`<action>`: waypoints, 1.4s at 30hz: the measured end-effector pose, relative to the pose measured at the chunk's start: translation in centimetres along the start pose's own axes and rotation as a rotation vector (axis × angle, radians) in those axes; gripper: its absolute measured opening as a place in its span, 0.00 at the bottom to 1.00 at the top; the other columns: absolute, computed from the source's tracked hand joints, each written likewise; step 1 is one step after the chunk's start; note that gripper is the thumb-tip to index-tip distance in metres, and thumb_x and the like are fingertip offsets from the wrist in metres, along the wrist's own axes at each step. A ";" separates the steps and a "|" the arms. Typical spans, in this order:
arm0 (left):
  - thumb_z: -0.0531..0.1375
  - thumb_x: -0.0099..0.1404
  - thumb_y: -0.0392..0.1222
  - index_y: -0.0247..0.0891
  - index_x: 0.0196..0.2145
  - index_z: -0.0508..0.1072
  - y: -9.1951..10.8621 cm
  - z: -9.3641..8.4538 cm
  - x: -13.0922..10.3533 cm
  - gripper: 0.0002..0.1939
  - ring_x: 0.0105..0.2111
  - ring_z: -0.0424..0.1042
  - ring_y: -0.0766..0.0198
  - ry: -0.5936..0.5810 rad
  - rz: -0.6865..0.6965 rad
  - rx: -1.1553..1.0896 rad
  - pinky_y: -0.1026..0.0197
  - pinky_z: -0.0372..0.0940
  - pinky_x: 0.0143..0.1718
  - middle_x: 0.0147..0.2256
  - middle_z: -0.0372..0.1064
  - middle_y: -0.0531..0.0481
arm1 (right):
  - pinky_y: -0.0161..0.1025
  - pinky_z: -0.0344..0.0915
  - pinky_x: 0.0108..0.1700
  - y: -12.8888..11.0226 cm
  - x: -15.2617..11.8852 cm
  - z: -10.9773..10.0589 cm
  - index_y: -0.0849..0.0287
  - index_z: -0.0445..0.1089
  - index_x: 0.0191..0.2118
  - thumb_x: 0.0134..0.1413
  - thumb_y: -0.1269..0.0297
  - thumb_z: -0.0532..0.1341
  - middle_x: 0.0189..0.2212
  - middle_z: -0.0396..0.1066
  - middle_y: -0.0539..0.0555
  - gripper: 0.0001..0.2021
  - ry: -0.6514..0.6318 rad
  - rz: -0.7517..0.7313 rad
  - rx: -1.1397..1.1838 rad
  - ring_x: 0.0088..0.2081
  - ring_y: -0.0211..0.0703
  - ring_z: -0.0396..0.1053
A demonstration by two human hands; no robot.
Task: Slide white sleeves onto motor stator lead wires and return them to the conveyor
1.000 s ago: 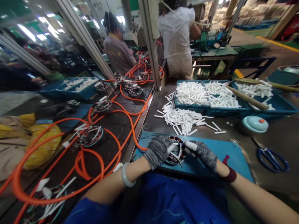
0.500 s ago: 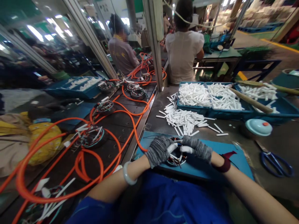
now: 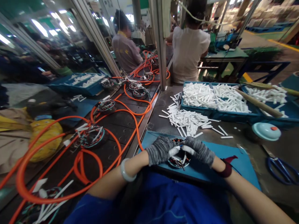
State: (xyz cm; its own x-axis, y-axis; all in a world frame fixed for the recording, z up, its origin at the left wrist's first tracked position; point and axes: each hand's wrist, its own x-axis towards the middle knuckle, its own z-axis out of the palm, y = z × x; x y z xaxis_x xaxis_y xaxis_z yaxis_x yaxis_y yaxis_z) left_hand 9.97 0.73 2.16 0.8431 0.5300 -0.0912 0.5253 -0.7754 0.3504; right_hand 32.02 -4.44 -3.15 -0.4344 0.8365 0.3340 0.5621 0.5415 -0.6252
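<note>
A round motor stator, ringed with coloured wires and white sleeves, lies on a blue mat in front of me. My left hand, in a grey knitted glove with white-covered fingertips, is closed over the stator's left side. Opposite it, my right hand, gloved the same way, is closed over the right side. The fingertips of both hands nearly meet above the stator, pinching a thin wire, of which only a small bluish bit shows. The fingers hide the stator's upper part.
White sleeves lie heaped beyond the mat, before blue bins of more sleeves. At right are scissors and a light-blue lidded pot. Orange hoses loop around more stators on the left line. Two people sit ahead.
The view has shifted slightly, so the bench things appear a little farther right. Both hands stay closed at the stator, with only small finger movements.
</note>
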 end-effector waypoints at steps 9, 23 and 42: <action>0.52 0.74 0.47 0.34 0.47 0.78 4.0 1.1 2.2 0.19 0.38 0.79 0.44 -0.161 -0.110 0.259 0.42 0.70 0.43 0.37 0.79 0.37 | 0.43 0.75 0.43 2.5 -2.5 -0.8 0.52 0.78 0.51 0.69 0.53 0.56 0.40 0.78 0.57 0.16 0.060 0.008 -0.098 0.40 0.45 0.76; 0.62 0.69 0.55 0.37 0.61 0.70 -3.2 2.2 -4.6 0.28 0.61 0.71 0.53 0.062 0.218 0.056 0.54 0.68 0.59 0.62 0.68 0.38 | 0.38 0.69 0.35 -2.6 -6.0 0.5 0.56 0.75 0.37 0.61 0.42 0.62 0.31 0.77 0.53 0.20 -0.090 0.378 0.122 0.32 0.42 0.73; 0.57 0.75 0.48 0.38 0.54 0.74 -2.1 1.7 -4.9 0.17 0.52 0.78 0.58 0.263 0.099 -0.037 0.58 0.74 0.53 0.51 0.78 0.43 | 0.42 0.68 0.42 -0.9 -2.1 0.8 0.56 0.79 0.40 0.66 0.49 0.59 0.34 0.77 0.54 0.17 0.189 0.415 0.269 0.35 0.44 0.72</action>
State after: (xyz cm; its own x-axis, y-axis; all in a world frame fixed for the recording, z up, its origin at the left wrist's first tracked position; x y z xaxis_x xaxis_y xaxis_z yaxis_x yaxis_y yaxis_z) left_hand 4.94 -0.78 0.22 0.8289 0.5268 0.1883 0.4332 -0.8174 0.3798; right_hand 31.91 -6.78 -3.85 -0.0649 0.9900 0.1256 0.4483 0.1414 -0.8826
